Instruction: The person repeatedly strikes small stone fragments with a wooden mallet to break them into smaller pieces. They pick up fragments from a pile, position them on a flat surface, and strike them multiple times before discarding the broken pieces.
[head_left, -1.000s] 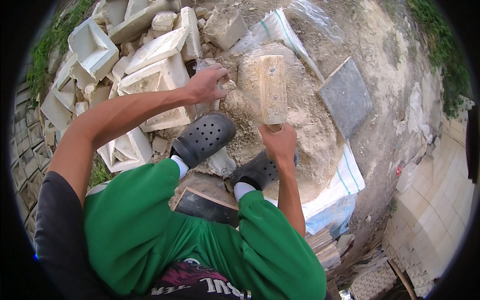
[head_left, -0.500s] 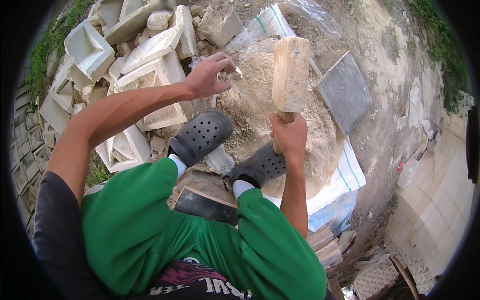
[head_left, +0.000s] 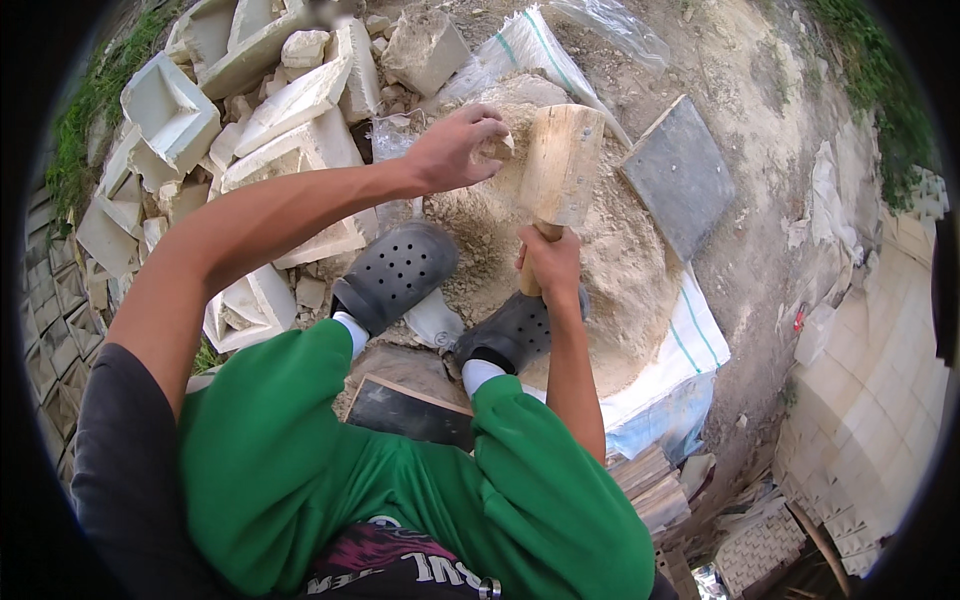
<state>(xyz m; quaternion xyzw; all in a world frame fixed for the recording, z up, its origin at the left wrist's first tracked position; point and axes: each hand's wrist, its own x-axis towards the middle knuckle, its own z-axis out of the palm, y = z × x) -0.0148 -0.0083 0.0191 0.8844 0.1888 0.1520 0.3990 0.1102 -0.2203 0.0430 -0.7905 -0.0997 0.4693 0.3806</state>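
My right hand point(head_left: 556, 262) is wrapped round the handle of a wooden mallet point(head_left: 563, 165), whose thick pale head points up and away from me. Between the curled fingers of my left hand point(head_left: 458, 150) is a small pale chunk point(head_left: 497, 149), partly hidden by them. Both hands hover over a heap of crumbled pale rubble and powder point(head_left: 625, 285), spread on a white woven sack point(head_left: 705, 335). The mallet head is just right of the chunk, with a narrow gap between them.
Broken cream-coloured block moulds point(head_left: 290, 105) pile up at the left. A grey square board point(head_left: 683, 180) lies right of the heap. My dark clogs point(head_left: 397, 272) rest at its near edge, by a black-faced board point(head_left: 412, 408). Clear plastic sheeting point(head_left: 620, 30) lies beyond.
My left hand has moved right with the chunk, toward the mallet. My right hand has shifted left and slightly nearer me, bringing the mallet head lower in view.
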